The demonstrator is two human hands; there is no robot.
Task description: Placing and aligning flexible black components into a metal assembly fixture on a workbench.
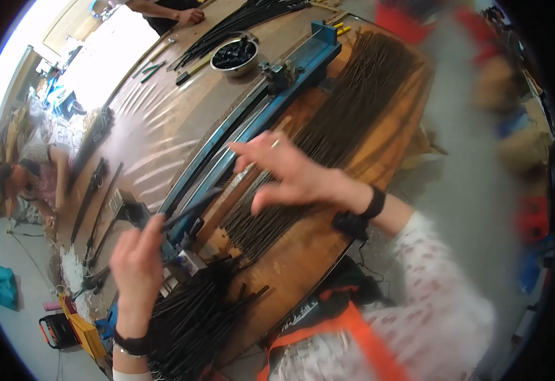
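Observation:
My left hand (137, 263) is closed, somewhat blurred, near the close end of a long blue metal rail fixture (312, 60). From its fingers a thin dark rod (191, 207) slants up and to the right, over the rail. My right hand (293, 174) hovers above the fixture and the edge of a bundle of thin brown rods (360, 95). Its fingers are apart and nothing shows between them. Below the rail's near end lies a heap of black tubes (195, 324), partly beside my left forearm.
A metal bowl (234, 71) of black parts stands behind the rail, near green-handled pliers (153, 71) and long black strips (226, 32). One co-worker (36, 171) sits at the left; another person's hand (190, 16) rests at the far edge. Red containers (404, 22) stand at the right.

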